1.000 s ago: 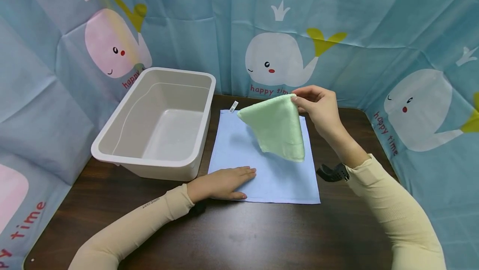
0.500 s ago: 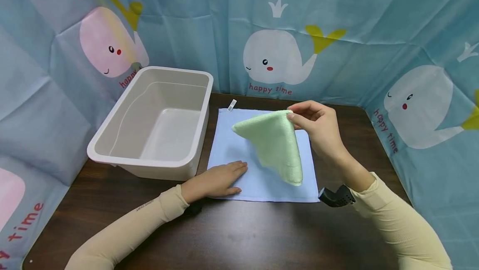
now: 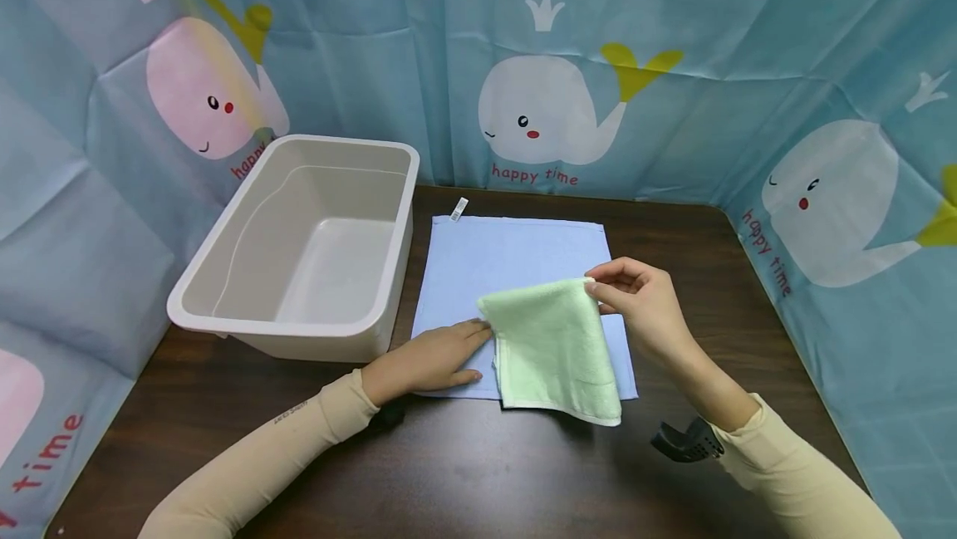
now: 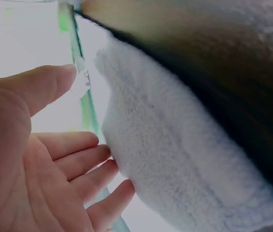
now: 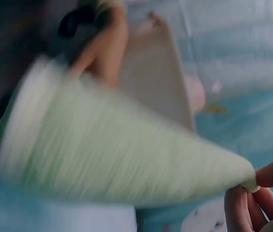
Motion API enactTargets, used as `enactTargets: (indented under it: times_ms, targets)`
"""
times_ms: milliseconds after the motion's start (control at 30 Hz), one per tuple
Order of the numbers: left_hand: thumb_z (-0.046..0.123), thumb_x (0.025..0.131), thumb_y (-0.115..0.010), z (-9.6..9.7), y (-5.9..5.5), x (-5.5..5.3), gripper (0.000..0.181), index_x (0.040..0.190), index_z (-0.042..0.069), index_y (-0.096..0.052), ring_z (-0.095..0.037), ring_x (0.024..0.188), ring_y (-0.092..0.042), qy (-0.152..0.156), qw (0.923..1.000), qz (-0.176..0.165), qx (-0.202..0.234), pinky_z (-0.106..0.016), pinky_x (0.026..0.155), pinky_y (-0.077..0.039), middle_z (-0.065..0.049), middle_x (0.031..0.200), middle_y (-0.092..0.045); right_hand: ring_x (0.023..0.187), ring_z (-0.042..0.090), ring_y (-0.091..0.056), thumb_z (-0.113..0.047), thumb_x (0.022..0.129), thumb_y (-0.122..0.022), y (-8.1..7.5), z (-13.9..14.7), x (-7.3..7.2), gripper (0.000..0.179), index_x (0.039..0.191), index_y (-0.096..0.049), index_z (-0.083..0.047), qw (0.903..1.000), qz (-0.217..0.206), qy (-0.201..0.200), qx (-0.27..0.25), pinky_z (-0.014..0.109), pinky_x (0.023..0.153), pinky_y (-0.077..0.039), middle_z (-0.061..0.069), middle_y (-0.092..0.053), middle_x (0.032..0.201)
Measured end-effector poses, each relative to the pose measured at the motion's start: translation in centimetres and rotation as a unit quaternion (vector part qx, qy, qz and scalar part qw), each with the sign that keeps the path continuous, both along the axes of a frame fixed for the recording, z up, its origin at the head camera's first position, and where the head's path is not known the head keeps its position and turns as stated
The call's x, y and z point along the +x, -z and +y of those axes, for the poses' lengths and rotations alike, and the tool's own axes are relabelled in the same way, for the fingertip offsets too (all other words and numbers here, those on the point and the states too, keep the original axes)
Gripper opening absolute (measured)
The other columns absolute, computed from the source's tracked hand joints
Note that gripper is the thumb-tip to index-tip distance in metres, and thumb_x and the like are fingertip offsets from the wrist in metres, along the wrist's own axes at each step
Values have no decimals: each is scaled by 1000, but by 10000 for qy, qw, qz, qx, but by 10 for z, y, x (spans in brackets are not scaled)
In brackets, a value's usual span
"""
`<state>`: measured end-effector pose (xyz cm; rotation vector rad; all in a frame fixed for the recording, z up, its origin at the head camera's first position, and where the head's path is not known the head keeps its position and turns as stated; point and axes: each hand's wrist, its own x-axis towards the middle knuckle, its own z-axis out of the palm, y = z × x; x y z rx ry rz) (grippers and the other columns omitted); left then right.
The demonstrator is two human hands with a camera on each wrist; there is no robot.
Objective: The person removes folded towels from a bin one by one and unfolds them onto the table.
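Note:
A light green towel [image 3: 557, 352] hangs folded from my right hand [image 3: 646, 302], which pinches its upper right corner between thumb and fingers. The same pinch shows at the right edge of the right wrist view, where the towel [image 5: 112, 150] is blurred. Below it, a pale blue towel [image 3: 516, 252] lies flat on the table, its lower right part covered by the green one. My left hand [image 3: 434, 359] rests on the blue towel's near left part, fingers extended towards the green towel's left edge. In the left wrist view, a pale fluffy cloth [image 4: 160, 135] touches or nearly touches the fingertips.
A grey plastic tub [image 3: 381, 298] stands left of the blue towel, close to my left forearm. A small white label [image 3: 459, 208] lies at the towel's far left corner. The dark wooden table [image 3: 478, 472] is backed by a blue whale-print curtain [image 3: 673, 132].
My right hand has come down and nearer with the green towel, whose lower edge now reaches past the blue towel's near edge. My left hand has shifted slightly left.

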<state>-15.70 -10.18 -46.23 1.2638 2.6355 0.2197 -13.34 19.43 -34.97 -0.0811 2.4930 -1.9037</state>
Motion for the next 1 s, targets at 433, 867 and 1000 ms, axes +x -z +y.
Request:
enactTargets:
  times_ms: [433, 867, 1000]
  targets:
    - [41, 97, -61, 3, -2, 2, 71, 151, 0, -37, -27, 147, -38, -31, 10000, -19, -92, -40, 117, -39, -13, 159, -38, 78, 6, -67, -26, 94, -69, 54, 64, -26, 27, 108, -70, -3, 9884, -42, 541, 1418, 27, 69, -59, -2, -70, 92]
    - [43, 96, -61, 6, -1, 11, 73, 152, 3, -36, -26, 150, -34, 342, 9991, -235, -36, -40, 119, -35, -10, 161, -34, 73, 16, -66, -13, 92, -68, 112, 89, -57, 15, 104, -71, -3, 9639, 9, 334, 2640, 34, 63, -59, 16, -71, 92]
    - [44, 97, -59, 9, -3, 17, 70, 152, 6, -37, -25, 151, -31, 500, 9982, -324, -62, -41, 120, -34, -7, 163, -32, 73, 17, -63, -11, 91, -69, 120, 86, -59, 11, 99, -72, -5, 9468, 279, 321, 3190, 26, 62, -52, 13, -71, 88]
